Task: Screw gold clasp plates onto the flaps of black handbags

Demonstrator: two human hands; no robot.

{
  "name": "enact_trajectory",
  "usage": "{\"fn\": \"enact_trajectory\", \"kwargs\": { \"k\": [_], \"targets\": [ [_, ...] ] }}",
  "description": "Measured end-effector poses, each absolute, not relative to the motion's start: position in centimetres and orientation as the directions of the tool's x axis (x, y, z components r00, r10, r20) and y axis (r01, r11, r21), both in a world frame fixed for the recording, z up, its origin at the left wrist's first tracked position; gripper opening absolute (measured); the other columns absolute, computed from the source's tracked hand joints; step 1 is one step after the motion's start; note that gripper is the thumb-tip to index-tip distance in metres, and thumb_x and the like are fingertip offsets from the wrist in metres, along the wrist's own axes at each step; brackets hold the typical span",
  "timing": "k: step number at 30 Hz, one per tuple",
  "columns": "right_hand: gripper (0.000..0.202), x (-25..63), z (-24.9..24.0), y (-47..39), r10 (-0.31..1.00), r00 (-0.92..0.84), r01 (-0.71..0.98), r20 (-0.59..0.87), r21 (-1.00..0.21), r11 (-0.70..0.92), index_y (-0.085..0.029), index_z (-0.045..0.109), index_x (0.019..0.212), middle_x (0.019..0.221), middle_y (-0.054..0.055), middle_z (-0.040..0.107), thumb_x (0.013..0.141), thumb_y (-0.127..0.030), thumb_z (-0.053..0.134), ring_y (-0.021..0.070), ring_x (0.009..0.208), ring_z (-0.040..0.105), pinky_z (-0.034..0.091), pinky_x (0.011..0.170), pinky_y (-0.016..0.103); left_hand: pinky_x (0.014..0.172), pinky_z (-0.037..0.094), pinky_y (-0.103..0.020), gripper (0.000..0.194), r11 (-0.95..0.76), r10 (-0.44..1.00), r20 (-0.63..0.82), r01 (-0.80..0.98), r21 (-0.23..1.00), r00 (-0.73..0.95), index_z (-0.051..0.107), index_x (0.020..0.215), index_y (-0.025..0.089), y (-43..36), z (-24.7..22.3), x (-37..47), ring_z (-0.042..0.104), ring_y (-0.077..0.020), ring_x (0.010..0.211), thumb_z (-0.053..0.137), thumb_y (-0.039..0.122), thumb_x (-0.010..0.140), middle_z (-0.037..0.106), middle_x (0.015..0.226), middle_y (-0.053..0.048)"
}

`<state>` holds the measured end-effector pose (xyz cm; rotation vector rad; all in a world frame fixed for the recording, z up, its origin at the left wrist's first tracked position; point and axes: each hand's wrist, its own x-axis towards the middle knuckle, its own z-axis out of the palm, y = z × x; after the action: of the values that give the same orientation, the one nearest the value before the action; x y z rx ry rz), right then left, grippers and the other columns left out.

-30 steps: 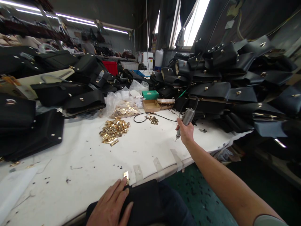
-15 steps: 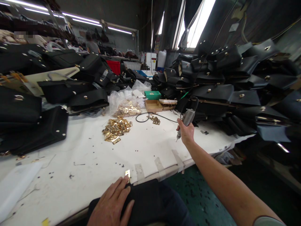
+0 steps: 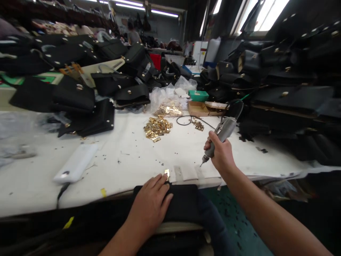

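Note:
In my right hand is a grey electric screwdriver, gripped around its body, its thin bit pointing down just above the table's front edge. My left hand lies with fingers stretched out on a black leather bag piece at the table edge. Its fingertips touch a small gold metal plate, partly covered by them. Beyond, on the white table, lies a pile of similar gold plates.
Black bags are stacked at the left, and more black bags at the right. A white box-like device with a cord lies left. At the back stand a green box and an open cardboard box. A black cable loops nearby.
The camera view has swung left and down, so the scene sits further right. The screwdriver tip is closer to the table's front edge and the gold plate. My left hand stays on the bag piece.

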<state>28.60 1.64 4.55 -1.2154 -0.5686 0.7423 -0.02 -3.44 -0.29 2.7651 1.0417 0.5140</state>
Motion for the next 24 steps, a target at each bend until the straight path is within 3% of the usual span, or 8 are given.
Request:
{"fn": "enact_trajectory", "kwargs": {
  "k": [4, 9, 24],
  "targets": [
    [0.041, 22.1, 4.2, 0.4, 0.885, 0.459, -0.314, -0.074, -0.946, 0.084, -0.02, 0.057, 0.084, 0.058, -0.004, 0.057, 0.077, -0.05, 0.083, 0.0117, 0.046, 0.053, 0.046, 0.043, 0.023, 0.111, 0.05, -0.049, 0.02, -0.695, 0.711, 0.191, 0.635, 0.337, 0.677, 0.07, 0.111, 0.019, -3.8, 0.3, 0.2, 0.057, -0.0285, 0.132, 0.059, 0.028, 0.097, 0.065, 0.139, -0.011],
    [0.04, 17.8, 4.3, -0.5, 0.942, 0.315, -0.333, -0.116, -0.943, -0.005, -0.019, 0.057, 0.079, 0.057, -0.004, 0.056, 0.077, -0.05, 0.082, 0.011, 0.045, 0.05, 0.044, 0.041, 0.022, 0.114, 0.045, -0.047, 0.024, -0.68, 0.719, 0.164, 0.636, 0.365, 0.675, 0.069, 0.113, 0.019, -3.9, 0.3, 0.0, 0.054, -0.0262, 0.135, 0.056, 0.034, 0.099, 0.061, 0.144, -0.011],
    [0.04, 15.4, 3.9, -0.4, 0.948, 0.297, -0.28, -0.116, -0.959, -0.03, -0.018, 0.058, 0.072, 0.057, -0.002, 0.057, 0.079, -0.051, 0.08, 0.011, 0.049, 0.052, 0.044, 0.047, 0.022, 0.114, 0.044, -0.047, 0.025, -0.68, 0.716, 0.145, 0.634, 0.369, 0.683, 0.066, 0.119, 0.019, -3.7, 0.0, -0.1, 0.053, -0.026, 0.135, 0.051, 0.03, 0.102, 0.062, 0.141, -0.007]
  ]
}}
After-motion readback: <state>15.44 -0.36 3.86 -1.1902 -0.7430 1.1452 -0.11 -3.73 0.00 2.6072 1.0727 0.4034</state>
